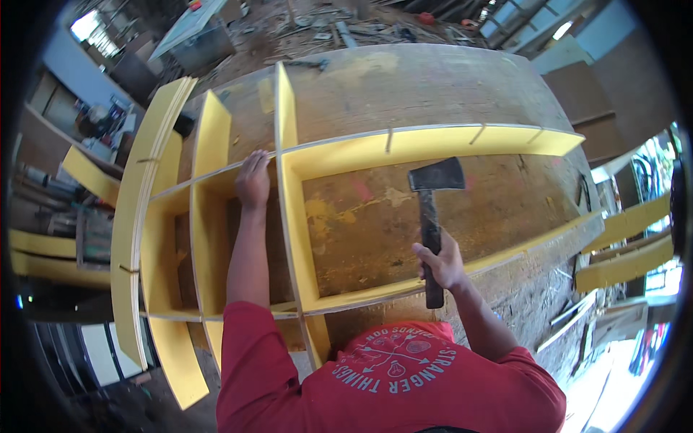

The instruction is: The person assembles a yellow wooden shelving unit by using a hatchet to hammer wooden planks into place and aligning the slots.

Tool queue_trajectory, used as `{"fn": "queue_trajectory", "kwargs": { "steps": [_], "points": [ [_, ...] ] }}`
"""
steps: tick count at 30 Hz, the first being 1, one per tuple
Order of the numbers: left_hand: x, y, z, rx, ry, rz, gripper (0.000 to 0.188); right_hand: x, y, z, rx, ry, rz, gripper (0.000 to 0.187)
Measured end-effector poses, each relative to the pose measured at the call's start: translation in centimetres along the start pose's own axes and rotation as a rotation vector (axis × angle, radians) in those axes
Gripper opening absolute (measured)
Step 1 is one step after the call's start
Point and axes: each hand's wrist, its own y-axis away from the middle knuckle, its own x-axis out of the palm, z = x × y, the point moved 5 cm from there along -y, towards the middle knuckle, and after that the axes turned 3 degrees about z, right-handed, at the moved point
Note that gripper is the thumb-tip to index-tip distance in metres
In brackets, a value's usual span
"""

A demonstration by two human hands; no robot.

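Observation:
A yellow shelf-like frame (346,151) of crossed boards lies across the wooden workbench (404,86). My left hand (254,184) reaches over one of its compartments, with bent fingers hooked on the far long board beside an upright divider (286,108). In my right hand (446,261) is a hatchet (431,224), gripped low on its dark handle. Its metal head points away from me, above the large right compartment and apart from the boards. Where my left fingertips go behind the board, they are partly hidden.
Layered yellow boards (130,216) cross the frame's left end. A dark tool (309,64) lies near the bench's far side. More yellow boards (624,270) stand off to the right, and brown panels (581,94) at the far right. Wood scraps (346,32) litter the floor beyond.

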Motion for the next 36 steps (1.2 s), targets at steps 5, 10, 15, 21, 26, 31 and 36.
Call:
{"fn": "queue_trajectory", "kwargs": {
  "steps": [5, 10, 15, 21, 26, 31, 36],
  "points": [
    [-1.1, -1.0, -1.6, -0.051, -0.063, 0.005, 0.010, -0.1, 0.6, 0.8, -0.028, -0.023, 0.023, 0.049],
    [-6.7, 0.4, -3.9, -0.323, 0.085, 0.207, 0.037, -0.2, 0.2, 0.6, -0.113, -0.051, 0.029, 0.041],
    [-15.9, 6.0, -9.9, -0.591, 0.306, 0.387, 0.039, -0.5, 0.9, 1.0, -0.137, -0.039, -0.016, 0.036],
    [-26.8, 17.5, -19.3, -0.958, 0.463, 0.702, 0.041, -0.6, 0.6, 0.0, -0.230, -0.092, 0.058, 0.043],
    [-33.1, 27.9, -29.6, -0.909, 0.038, 0.530, 0.079, 0.0, 1.6, 0.6, -0.243, -0.049, 0.180, 0.039],
    [-32.2, 33.9, -32.1, -1.371, -0.013, 0.730, 0.059, 0.0, 1.6, -0.1, -0.261, -0.010, 0.268, 0.037],
    [-31.9, 33.9, -32.6, -1.230, -0.127, 0.668, 0.047, 1.0, 2.8, 0.4, -0.330, 0.110, 0.378, 0.037]
  ]
}}
